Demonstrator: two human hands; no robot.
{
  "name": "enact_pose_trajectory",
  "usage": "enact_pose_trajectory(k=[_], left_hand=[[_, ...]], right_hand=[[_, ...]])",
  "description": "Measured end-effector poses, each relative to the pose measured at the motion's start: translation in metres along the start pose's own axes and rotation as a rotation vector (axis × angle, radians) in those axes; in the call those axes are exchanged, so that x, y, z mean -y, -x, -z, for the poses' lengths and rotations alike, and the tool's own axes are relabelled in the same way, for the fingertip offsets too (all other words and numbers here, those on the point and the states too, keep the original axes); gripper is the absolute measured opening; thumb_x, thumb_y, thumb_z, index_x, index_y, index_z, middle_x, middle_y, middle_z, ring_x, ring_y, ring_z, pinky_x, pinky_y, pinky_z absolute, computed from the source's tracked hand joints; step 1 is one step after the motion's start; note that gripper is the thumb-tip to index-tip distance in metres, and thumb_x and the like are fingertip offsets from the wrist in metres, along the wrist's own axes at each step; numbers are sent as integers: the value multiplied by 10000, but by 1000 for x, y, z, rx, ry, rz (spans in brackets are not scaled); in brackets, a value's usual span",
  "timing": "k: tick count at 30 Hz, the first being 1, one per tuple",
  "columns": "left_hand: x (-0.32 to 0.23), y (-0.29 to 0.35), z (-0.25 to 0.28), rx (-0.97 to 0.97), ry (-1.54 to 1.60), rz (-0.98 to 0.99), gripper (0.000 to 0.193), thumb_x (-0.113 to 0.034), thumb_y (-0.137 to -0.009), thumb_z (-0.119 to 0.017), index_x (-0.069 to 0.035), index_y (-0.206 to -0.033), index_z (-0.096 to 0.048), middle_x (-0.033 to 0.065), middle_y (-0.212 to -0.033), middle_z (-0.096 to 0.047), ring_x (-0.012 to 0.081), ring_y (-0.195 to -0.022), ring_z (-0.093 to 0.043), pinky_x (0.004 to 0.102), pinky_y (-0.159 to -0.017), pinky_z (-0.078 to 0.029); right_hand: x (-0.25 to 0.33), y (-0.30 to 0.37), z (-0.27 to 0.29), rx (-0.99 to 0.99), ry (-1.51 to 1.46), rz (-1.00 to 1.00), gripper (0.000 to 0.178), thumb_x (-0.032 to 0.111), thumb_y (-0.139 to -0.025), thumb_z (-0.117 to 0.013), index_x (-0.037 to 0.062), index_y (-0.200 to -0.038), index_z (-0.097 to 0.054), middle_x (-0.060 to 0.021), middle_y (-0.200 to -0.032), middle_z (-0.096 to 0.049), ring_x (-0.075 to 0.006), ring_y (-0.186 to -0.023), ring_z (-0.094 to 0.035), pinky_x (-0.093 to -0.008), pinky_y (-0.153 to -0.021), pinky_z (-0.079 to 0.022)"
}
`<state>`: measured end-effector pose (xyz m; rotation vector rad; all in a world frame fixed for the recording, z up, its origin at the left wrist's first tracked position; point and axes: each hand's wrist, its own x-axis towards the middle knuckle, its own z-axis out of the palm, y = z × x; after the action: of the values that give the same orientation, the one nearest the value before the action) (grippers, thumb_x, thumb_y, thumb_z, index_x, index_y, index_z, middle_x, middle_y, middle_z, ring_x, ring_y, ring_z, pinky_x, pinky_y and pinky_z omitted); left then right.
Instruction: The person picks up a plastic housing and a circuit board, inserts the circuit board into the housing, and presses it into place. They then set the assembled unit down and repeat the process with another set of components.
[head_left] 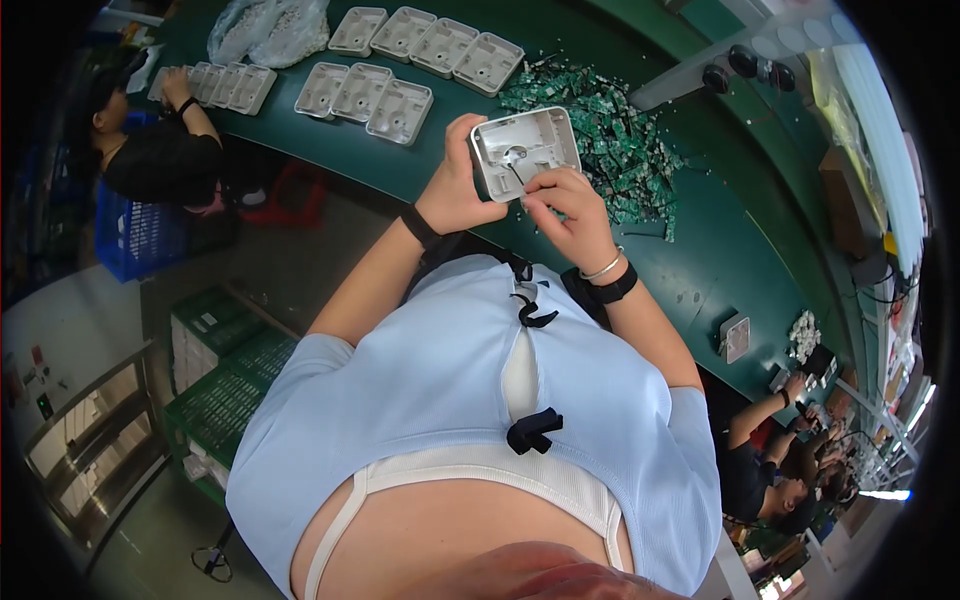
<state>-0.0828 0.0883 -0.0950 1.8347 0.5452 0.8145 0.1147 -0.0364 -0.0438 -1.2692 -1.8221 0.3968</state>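
A white plastic box housing (545, 128), its open side facing up, is held above the green table's near edge. My left hand (458, 185) grips it by its left wall and near corner, thumb along the side. Inside sits a small round part (514, 155), from which a thin dark wire (517, 174) runs toward the near wall. My right hand (575, 212) reaches over the near right corner with thumb and fingertips pinched together at the wire's end. Those fingertips partly hide what they pinch.
Behind the housing spreads a heap of small green circuit boards (625, 150). Several similar white housings (400, 110) stand in rows at the far left, beside a clear bag of small white parts (270, 30). Co-workers sit left and right. Green crates (230, 390) stand on the floor.
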Motion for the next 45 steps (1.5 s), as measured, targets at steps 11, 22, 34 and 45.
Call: enact_pose_trajectory(k=[11,22,34,45], left_hand=[[36,13,25,-5,-83,79,1135,-182,-635,-869,-44,-1528,-182,244,-1476,-328,432,-1357,-451,451,-1132,-421],[119,10,98,20,-733,241,1203,-467,-659,-958,41,-1549,-329,283,-1559,-400,411,-1414,-465,483,-1177,-379],[180,-7,119,-43,-1126,584,1015,-563,-678,-859,-130,-1511,-472,138,-1535,-512,362,-1436,-453,740,-1114,-257],[146,46,63,-30,-1076,548,811,-508,-688,-814,-101,-1366,-635,199,-1496,-544,388,-1409,-486,630,-1141,-306]], right_hand=[[-23,-34,-33,166,-11,-187,131,119,-842,-792,46,-935,-734,-93,-986,-719,-310,-949,-683,-394,-811,-562],[-42,42,-51,88,306,-173,127,127,-852,-780,86,-969,-750,-61,-1003,-739,-297,-906,-696,-413,-773,-556],[-33,330,74,-296,893,-831,96,196,-931,-715,128,-981,-760,-26,-1075,-760,-305,-849,-729,-392,-691,-572],[-93,438,154,-160,978,-1255,195,321,-998,-621,171,-993,-745,-52,-1081,-743,-347,-897,-716,-453,-731,-569]])
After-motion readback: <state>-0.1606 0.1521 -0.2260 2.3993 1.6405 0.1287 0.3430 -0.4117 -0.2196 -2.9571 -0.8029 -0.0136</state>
